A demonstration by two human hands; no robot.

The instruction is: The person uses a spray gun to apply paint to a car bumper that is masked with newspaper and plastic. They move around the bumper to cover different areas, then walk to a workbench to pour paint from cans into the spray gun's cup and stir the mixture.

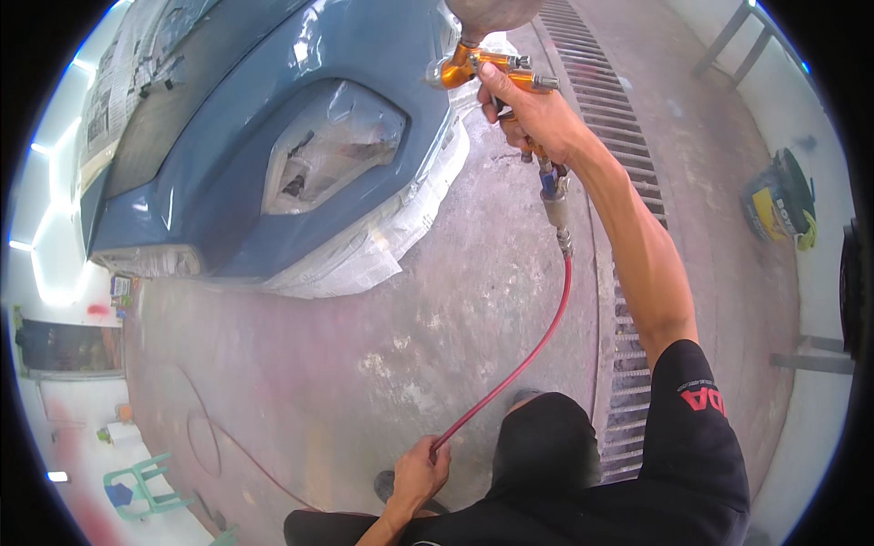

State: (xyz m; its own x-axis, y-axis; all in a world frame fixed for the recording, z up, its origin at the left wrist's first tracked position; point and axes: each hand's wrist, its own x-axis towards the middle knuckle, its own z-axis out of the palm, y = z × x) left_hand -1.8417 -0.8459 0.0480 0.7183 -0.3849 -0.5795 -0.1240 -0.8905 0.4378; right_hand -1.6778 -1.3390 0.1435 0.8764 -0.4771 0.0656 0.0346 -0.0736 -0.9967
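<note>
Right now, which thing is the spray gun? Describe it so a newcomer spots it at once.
Start at the blue-gray car body, upper left. Just past its right edge, the raised right hand grips the spray gun, with a cup above and a red hose below. Its shiny orange-gold body sets it apart from the dull slotted floor grate beyond.

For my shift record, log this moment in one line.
Right hand: grips orange spray gun | left hand: holds red hose | blue-grey panel: newspaper along lower edge
</note>
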